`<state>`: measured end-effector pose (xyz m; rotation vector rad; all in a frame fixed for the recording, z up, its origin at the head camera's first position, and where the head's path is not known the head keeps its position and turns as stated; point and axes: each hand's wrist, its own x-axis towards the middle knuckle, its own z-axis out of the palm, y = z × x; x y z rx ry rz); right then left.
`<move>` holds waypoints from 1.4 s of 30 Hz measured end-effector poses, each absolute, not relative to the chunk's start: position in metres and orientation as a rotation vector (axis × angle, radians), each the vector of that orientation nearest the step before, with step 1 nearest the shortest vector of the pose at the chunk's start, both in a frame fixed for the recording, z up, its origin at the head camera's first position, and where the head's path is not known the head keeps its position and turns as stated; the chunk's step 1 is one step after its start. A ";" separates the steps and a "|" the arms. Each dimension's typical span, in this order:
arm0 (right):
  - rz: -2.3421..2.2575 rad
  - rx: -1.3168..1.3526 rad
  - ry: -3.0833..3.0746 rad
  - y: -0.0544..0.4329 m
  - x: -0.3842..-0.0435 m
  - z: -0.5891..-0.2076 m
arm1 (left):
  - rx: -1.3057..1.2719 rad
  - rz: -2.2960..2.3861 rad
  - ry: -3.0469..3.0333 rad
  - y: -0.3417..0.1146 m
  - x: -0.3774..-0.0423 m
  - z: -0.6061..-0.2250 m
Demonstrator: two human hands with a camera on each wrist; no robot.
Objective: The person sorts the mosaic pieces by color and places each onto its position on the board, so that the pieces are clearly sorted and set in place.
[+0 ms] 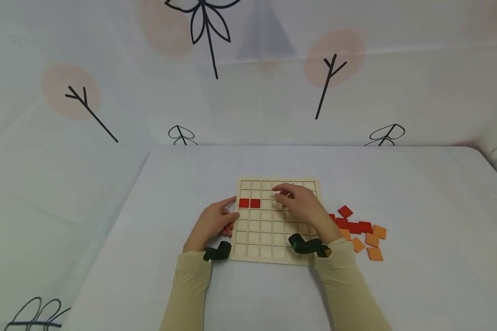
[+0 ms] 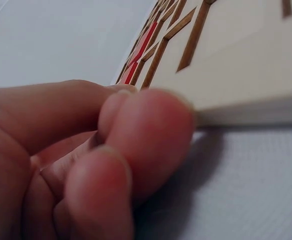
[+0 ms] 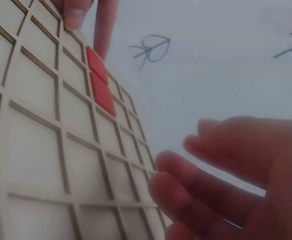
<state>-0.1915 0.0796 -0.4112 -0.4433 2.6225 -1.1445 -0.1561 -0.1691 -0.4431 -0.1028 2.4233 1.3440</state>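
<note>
A pale wooden grid board [image 1: 254, 237] lies on the white table, with two red square tiles [image 1: 255, 203] side by side in cells at its left edge. My left hand [image 1: 212, 222] rests at that edge; the index finger and thumb touch the board at separate spots, and the other fingers are bent. Over the board's upper right part hovers my right hand [image 1: 300, 202], its thumb and fingers apart. Nothing shows between its fingers [image 3: 178, 192] in the right wrist view. My right hand and forearm hide several cells.
Right of the board lies a loose group of red tiles [image 1: 345, 211] and orange tiles [image 1: 374, 253], partly behind the right wrist. Black wrist cameras [image 1: 304, 244] sit above both sleeves. A patterned cloth backdrop [image 1: 265, 105] rises behind the table [image 1: 430, 197].
</note>
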 end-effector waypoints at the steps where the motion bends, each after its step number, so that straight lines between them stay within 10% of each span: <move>1: -1.147 -0.441 2.618 0.082 -0.192 -0.410 | -0.104 1.342 2.423 -0.169 -0.156 -0.443; 42: -0.994 -0.135 2.535 0.188 -0.195 -0.407 | -0.092 1.325 2.443 -0.169 -0.155 -0.442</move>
